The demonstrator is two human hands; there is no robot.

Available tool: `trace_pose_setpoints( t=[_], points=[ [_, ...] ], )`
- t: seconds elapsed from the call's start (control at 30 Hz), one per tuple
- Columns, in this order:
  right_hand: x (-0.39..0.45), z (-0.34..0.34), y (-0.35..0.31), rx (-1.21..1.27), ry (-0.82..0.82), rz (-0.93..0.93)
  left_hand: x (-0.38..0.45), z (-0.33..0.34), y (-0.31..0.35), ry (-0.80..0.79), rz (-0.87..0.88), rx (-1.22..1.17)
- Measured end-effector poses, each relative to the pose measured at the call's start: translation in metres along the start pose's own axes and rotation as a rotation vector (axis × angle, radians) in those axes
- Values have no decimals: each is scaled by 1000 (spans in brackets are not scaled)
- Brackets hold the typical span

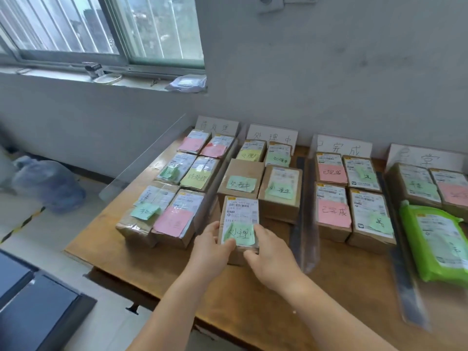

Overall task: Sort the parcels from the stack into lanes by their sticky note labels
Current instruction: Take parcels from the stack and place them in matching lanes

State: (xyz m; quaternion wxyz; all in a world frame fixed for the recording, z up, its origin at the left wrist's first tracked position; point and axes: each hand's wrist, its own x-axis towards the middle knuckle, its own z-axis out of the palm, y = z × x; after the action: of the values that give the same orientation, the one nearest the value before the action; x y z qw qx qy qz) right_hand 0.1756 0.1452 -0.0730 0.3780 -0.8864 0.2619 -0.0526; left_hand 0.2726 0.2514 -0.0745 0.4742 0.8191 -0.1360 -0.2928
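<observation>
A small brown parcel [239,225] with a green sticky note [238,236] is held on the wooden table [342,287] by both hands, at the near end of the second lane from the left. Its left side is gripped by the left hand [212,240], and its near right corner is gripped by the right hand [269,252]. More parcels with green notes are lined up just beyond it, below a white sign [272,136] at the far wall.
</observation>
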Motion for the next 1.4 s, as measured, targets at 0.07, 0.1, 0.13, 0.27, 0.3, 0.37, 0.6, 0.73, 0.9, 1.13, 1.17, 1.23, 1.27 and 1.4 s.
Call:
trace_pose_setpoints(
  t=[0.07, 0.1, 0.13, 0.27, 0.3, 0.37, 0.6, 0.73, 0.9, 1.13, 1.17, 1.23, 1.27, 1.4],
  points=[
    [2, 18, 0, -8, -32, 65, 7, -5, -13, -14, 13, 131],
    [2, 26, 0, -5, -47, 93, 10, -6, -17, -26, 28, 193],
    [3, 33, 0, -7, -56, 113, 13, -8, -20, -40, 46, 253],
    [8, 53, 0, -46, -45, 162, 20, -9, -24, -62, 147, 486],
    [9, 56, -1, -58, -45, 173, 21, -9, -25, -66, 156, 540],
    [13, 62, -3, -89, -45, 189, 23, -9, -27, -78, 153, 620],
    [15, 62, -12, -191, -31, 213, 25, -11, -23, -75, 247, 856],
    [3, 52, -11, -254, 20, 179, 23, -9, -19, -83, 368, 943],
    [-19, 27, -2, -352, 122, 166, 11, 2, -7, -81, 537, 1001],
    [-67, -15, 26, -429, 269, 219, -25, 40, 16, -134, 665, 972],
    [-75, -23, 31, -430, 285, 232, -32, 47, 20, -136, 687, 967],
    [-94, -39, 42, -428, 310, 262, -48, 64, 27, -138, 732, 958],
    [-105, -46, 47, -428, 324, 278, -56, 74, 30, -141, 748, 950],
    [-154, -79, 72, -427, 360, 335, -96, 115, 42, -173, 793, 913]
  ],
)
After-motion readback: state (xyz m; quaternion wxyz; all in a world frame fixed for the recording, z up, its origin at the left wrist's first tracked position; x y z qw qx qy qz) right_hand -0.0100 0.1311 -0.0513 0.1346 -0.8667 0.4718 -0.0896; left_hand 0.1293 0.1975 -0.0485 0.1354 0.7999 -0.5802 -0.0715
